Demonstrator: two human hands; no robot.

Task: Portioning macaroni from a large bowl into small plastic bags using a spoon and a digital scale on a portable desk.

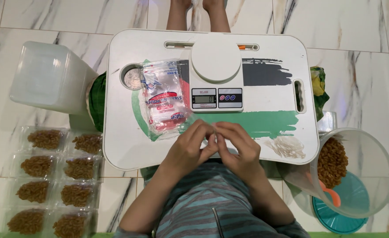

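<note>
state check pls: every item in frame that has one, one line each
left hand: fingertips pinched with the right, what's between them too small to tell
right hand: same pinch
kitchen scale: on, platform bare
pouch stack: flat, unfilled
snack packs: filled, laid in rows
clear jug: tilted, part full, orange scoop inside
white tub: contents not visible

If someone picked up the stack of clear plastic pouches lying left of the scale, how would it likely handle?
The stack of clear pouches looks like thin glossy film, so it would probably flop and feel light. The shiny layers seem loose, so they may slide apart when pushed. It lies flat on the white lap table, so rolling seems unlikely.
</note>
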